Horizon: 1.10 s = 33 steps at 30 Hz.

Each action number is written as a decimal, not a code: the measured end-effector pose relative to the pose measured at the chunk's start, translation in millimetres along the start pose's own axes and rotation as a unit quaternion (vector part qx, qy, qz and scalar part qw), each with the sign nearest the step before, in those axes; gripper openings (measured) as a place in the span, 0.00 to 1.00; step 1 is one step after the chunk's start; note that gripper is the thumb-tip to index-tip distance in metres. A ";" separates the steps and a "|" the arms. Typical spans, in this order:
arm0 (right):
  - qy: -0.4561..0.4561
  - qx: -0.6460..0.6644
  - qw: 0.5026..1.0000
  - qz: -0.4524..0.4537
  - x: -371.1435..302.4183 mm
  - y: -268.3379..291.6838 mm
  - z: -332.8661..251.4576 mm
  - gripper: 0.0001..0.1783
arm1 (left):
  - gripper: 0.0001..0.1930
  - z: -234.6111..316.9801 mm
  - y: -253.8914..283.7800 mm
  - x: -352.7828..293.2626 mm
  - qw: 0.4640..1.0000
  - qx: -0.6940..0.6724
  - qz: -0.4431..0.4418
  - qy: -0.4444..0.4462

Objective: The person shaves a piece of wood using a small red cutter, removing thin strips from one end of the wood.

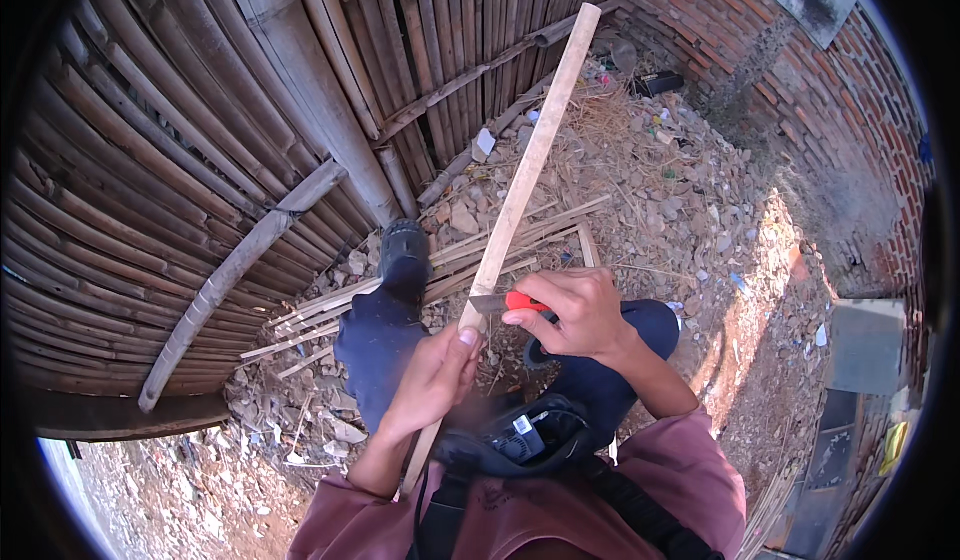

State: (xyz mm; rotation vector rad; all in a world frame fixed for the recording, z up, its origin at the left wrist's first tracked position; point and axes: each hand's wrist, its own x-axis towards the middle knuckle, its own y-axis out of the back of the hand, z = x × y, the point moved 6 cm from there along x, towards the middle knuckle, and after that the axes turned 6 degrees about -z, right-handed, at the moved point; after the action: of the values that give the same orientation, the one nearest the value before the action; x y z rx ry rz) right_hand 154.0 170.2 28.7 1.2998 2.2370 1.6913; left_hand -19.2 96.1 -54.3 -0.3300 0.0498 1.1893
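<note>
A long, pale wooden strip (530, 160) slants from near my waist up toward the far wall. My left hand (436, 375) is closed around its lower part, thumb pressed along the top face. In my right hand (575, 310) is a utility knife (522, 303) with a red-orange handle, the fingers wrapped round it. The knife's grey blade lies against the strip just beyond my left thumb. Part of the strip's lower end is hidden behind my left hand and forearm.
Several thin wooden strips (310, 322) lie on the rubble beside my dark shoe (405, 250). A bamboo wall (300, 90) rises on the left, a brick wall (720, 30) at the far right. Grey panels (866, 348) lean at the right. A black bag (535, 440) sits at my waist.
</note>
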 end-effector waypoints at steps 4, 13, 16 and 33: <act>0.013 -0.020 1.000 -0.013 1.7 -6.7 3.2 0.19 | 0.20 1.5 -2.6 -0.1 0.999 0.034 -0.012 -0.029; 0.041 -0.080 0.996 0.022 3.7 -6.0 9.6 0.18 | 0.21 7.9 0.7 5.6 0.989 0.132 0.041 -0.060; 0.035 -0.115 0.992 0.027 4.9 -3.9 9.7 0.17 | 0.21 14.8 -0.3 5.9 0.987 0.143 0.050 -0.060; -0.009 0.005 0.999 0.031 -3.0 5.9 12.6 0.19 | 0.19 6.3 -4.2 2.5 0.994 0.098 0.024 -0.048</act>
State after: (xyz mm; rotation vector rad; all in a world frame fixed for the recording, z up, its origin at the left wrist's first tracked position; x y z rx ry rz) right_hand 165.6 178.2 27.2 1.3935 2.2207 1.6832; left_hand -15.2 98.7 -47.9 -0.0993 0.0900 1.2359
